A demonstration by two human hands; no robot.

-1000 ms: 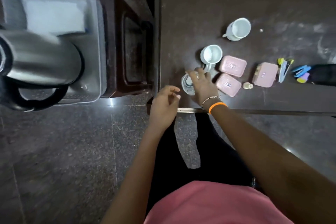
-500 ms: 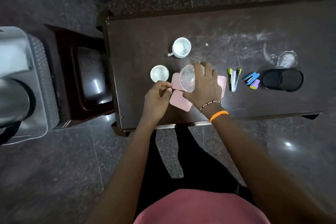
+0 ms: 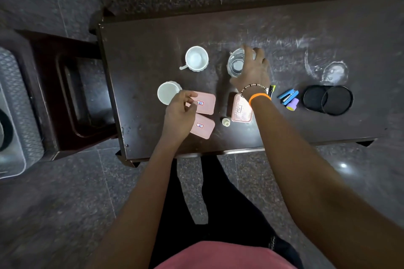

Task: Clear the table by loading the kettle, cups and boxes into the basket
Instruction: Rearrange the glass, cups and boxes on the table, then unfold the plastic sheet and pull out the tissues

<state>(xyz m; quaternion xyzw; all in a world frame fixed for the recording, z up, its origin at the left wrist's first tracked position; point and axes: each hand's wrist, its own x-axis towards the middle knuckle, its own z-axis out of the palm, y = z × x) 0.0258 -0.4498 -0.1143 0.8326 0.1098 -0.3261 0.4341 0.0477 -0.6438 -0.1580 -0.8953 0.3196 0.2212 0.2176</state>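
My right hand grips a clear glass cup by its rim over the middle of the dark table. One white cup stands to the left of the glass, and a second white cup nearer me. My left hand hovers with loosely curled fingers over two pink boxes, holding nothing. A third pink box lies under my right wrist. The grey basket shows at the left edge, with the kettle barely in view inside it.
A dark wooden stool stands between basket and table. On the table lie a small white bottle, a blue stapler, a purple item and two black round lids.
My right hand picked the glass cup up from near the table's front edge and carried it toward the far side. The view swung right, sliding basket and kettle to the left edge.
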